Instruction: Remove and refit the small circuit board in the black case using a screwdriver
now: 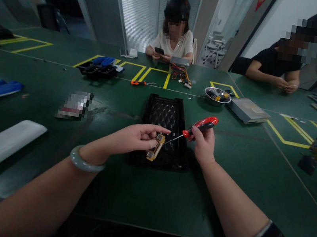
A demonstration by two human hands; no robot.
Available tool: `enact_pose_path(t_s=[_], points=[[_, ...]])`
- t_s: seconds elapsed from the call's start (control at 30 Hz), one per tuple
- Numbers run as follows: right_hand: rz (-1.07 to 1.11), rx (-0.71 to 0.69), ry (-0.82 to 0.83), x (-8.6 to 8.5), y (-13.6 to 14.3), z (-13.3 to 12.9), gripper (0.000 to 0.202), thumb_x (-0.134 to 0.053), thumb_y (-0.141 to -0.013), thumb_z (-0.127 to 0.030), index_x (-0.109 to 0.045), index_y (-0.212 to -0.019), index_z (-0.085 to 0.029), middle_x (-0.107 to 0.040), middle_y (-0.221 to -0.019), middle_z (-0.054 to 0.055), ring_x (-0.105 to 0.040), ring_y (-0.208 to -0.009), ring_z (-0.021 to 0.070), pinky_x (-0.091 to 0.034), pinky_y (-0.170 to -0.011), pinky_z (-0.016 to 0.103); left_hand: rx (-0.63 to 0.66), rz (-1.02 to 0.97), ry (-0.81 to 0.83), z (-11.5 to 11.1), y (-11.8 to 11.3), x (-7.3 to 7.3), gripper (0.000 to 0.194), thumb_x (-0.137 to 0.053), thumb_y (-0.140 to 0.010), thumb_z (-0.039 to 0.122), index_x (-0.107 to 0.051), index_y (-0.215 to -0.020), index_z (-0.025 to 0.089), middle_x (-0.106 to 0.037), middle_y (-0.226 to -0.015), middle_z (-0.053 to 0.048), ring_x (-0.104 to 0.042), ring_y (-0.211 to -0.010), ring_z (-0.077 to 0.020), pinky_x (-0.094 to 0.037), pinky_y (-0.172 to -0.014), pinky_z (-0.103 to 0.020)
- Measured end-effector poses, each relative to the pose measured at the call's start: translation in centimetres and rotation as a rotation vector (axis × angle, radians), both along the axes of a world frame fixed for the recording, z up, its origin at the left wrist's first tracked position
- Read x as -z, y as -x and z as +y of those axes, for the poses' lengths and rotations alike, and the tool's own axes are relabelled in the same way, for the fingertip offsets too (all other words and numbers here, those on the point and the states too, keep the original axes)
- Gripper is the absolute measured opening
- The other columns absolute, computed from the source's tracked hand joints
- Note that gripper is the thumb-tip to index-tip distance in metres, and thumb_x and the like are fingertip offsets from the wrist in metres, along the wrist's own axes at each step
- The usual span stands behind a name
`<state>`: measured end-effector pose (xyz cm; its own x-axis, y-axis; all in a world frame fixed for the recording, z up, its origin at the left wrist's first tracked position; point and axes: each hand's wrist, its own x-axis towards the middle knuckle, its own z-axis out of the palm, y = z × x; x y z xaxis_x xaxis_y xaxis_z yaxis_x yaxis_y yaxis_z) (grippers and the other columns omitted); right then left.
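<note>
My left hand (140, 139) pinches a small tan circuit board (156, 150) with metal connectors, thumb bent against it and index finger stretched out. My right hand (204, 146) is closed round the handle of a red and black screwdriver (202, 126). The screwdriver's thin shaft points down to the left, its tip at or close to the board; contact is hard to make out. Below both hands lies a black plastic casing (180, 160) with a diamond-patterned floor, on the green table (145, 200).
Beyond the casing are an orange screwdriver (138, 83), a metal bowl (216, 103) of parts, a grey metal box (249, 111) and a black tray (96, 70). A white elongated casing (0, 147) lies left. Two people sit across the table, one holding a phone (159, 51).
</note>
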<state>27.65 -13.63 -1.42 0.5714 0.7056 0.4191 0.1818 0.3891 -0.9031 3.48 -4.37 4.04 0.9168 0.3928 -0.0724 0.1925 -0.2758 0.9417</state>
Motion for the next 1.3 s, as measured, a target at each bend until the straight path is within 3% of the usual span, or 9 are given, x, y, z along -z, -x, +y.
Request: enact_pose_path(t_s=[0.13, 0.23, 0.47, 0.63, 0.77, 0.9, 1.1, 1.3], points=[[0.003, 0.004, 0.020, -0.10, -0.01, -0.06, 0.034, -0.076, -0.077, -0.050, -0.054, -0.083, -0.024, -0.059, -0.064, -0.005, -0.054, -0.049, 0.0125, -0.047, -0.048, 0.032, -0.091, -0.035, 0.074, 0.38, -0.26, 0.58, 0.034, -0.066, -0.087, 0.028, -0.058, -0.119, 0.019, -0.069, -0.100, -0.003, -0.069, -0.089, -0.0149, -0.056, -0.082, -0.030], [0.005, 0.003, 0.024, -0.06, -0.03, -0.07, 0.034, -0.076, -0.077, -0.050, -0.055, -0.083, -0.024, -0.059, -0.065, -0.004, -0.054, -0.048, 0.0121, -0.047, -0.048, 0.031, -0.116, 0.010, 0.057, 0.49, -0.33, 0.89, 0.031, -0.069, -0.085, 0.029, -0.055, -0.110, 0.017, -0.072, -0.099, -0.006, -0.071, -0.085, -0.0164, -0.057, -0.078, -0.031], [0.027, -0.002, 0.021, -0.11, 0.03, -0.07, 0.032, -0.076, -0.076, -0.047, -0.055, -0.084, -0.024, -0.060, -0.066, -0.004, -0.054, -0.049, 0.0120, -0.047, -0.047, 0.031, 0.036, 0.122, -0.298, 0.09, -0.11, 0.59, 0.028, -0.066, -0.090, 0.040, -0.064, -0.111, 0.022, -0.074, -0.104, -0.003, -0.070, -0.093, -0.0182, -0.054, -0.084, -0.031], [0.014, 0.002, 0.029, -0.18, 0.01, -0.07, 0.030, -0.075, -0.078, -0.045, -0.054, -0.082, -0.024, -0.058, -0.063, -0.005, -0.054, -0.048, 0.0117, -0.047, -0.048, 0.031, 0.032, 0.148, -0.350, 0.19, 0.06, 0.28, 0.029, -0.064, -0.092, 0.047, -0.067, -0.108, 0.024, -0.075, -0.104, 0.000, -0.070, -0.094, -0.0186, -0.051, -0.083, -0.029], [0.017, 0.007, 0.030, -0.01, -0.08, 0.02, 0.031, -0.075, -0.077, -0.046, -0.055, -0.083, -0.024, -0.059, -0.065, -0.005, -0.054, -0.049, 0.0113, -0.046, -0.047, 0.030, 0.033, 0.156, -0.360, 0.30, 0.13, 0.31, 0.024, -0.064, -0.092, 0.043, -0.067, -0.106, 0.024, -0.074, -0.102, 0.001, -0.069, -0.092, -0.0178, -0.050, -0.081, -0.027], [0.014, 0.002, 0.028, -0.01, -0.07, 0.02, 0.031, -0.075, -0.078, -0.046, -0.054, -0.084, -0.024, -0.059, -0.065, -0.005, -0.054, -0.049, 0.0115, -0.047, -0.047, 0.030, 0.041, 0.156, -0.502, 0.40, 0.05, 0.44, 0.019, -0.066, -0.091, 0.038, -0.068, -0.100, 0.022, -0.071, -0.098, -0.001, -0.066, -0.090, -0.0177, -0.048, -0.079, -0.027], [0.015, 0.006, 0.014, -0.30, 0.09, -0.05, 0.031, -0.075, -0.077, -0.044, -0.054, -0.083, -0.024, -0.059, -0.063, -0.005, -0.053, -0.047, 0.0116, -0.047, -0.046, 0.030, 0.086, 0.154, -0.577, 0.56, 0.01, 0.28, 0.020, -0.063, -0.094, 0.034, -0.073, -0.107, 0.023, -0.069, -0.105, -0.002, -0.064, -0.096, -0.0176, -0.047, -0.087, -0.028], [0.000, 0.003, 0.017, -0.29, 0.10, -0.13, 0.031, -0.075, -0.078, -0.045, -0.053, -0.083, -0.024, -0.059, -0.065, -0.005, -0.053, -0.049, 0.0118, -0.047, -0.048, 0.031, 0.105, 0.140, -0.657, 0.55, -0.04, 0.05, 0.019, -0.062, -0.095, 0.034, -0.076, -0.100, 0.022, -0.070, -0.102, -0.003, -0.064, -0.096, -0.0176, -0.046, -0.089, -0.029]])
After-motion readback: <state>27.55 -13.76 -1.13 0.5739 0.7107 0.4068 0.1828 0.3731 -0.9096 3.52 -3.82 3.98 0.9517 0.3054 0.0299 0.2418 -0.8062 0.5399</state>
